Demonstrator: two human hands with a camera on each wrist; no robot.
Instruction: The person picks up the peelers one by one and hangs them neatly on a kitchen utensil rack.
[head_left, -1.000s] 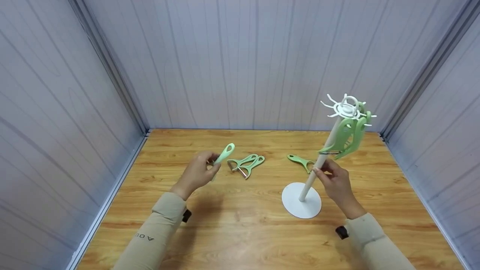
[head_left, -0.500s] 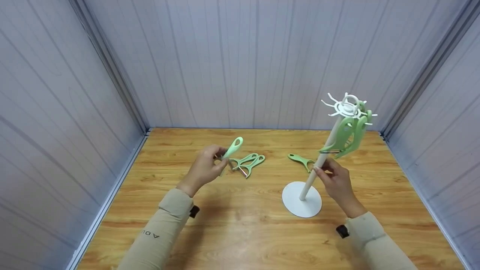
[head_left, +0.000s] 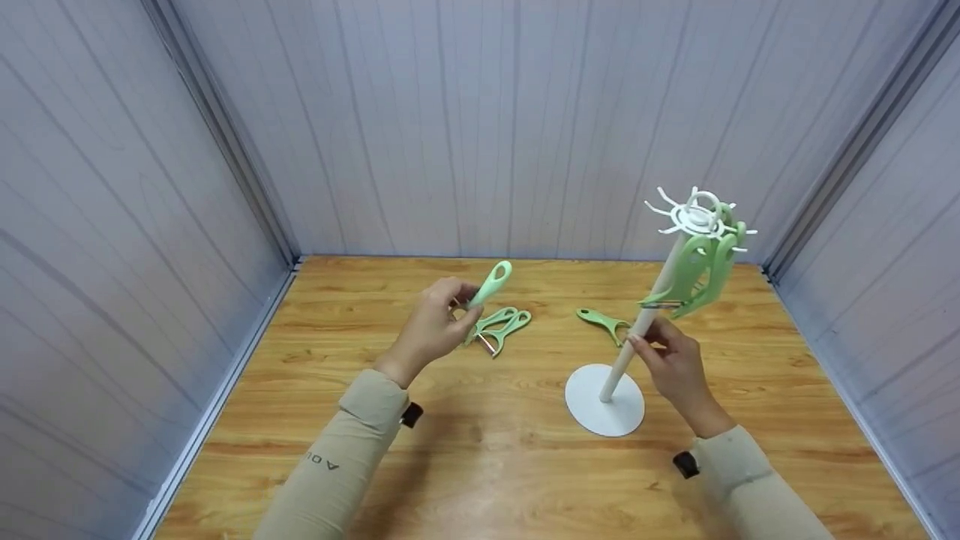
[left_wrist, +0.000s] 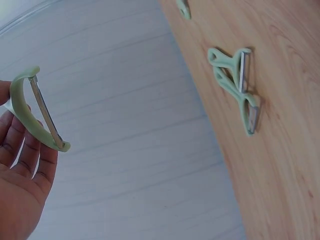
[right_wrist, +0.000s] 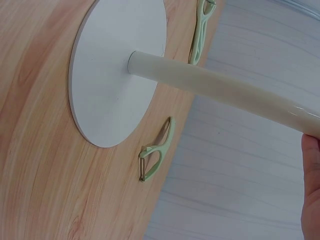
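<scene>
My left hand (head_left: 439, 322) pinches a light green Y-shaped peeler (head_left: 492, 283) near its head, handle pointing up and away. In the left wrist view that peeler's curved head (left_wrist: 29, 118) and metal blade show above the curled fingers. My right hand (head_left: 673, 364) grips the white pole of a stand (head_left: 621, 358), fingers partly hidden behind it. Several green peelers (head_left: 701, 274) hang from the hooked ring (head_left: 696, 218) at the stand's top, on the right-hand side; the hooks on the left carry nothing.
Two green peelers (head_left: 504, 328) lie overlapping on the wooden table (head_left: 495, 465), just beyond my left hand. Another peeler (head_left: 600, 321) lies behind the stand. The stand's round white base (head_left: 581, 401) rests on the table. Pale panel walls (head_left: 480, 135) enclose the back and sides.
My left hand has moved right and slightly away with the peeler, now overlapping the two peelers on the table in the head view. My right hand and the stand have stayed in place.
</scene>
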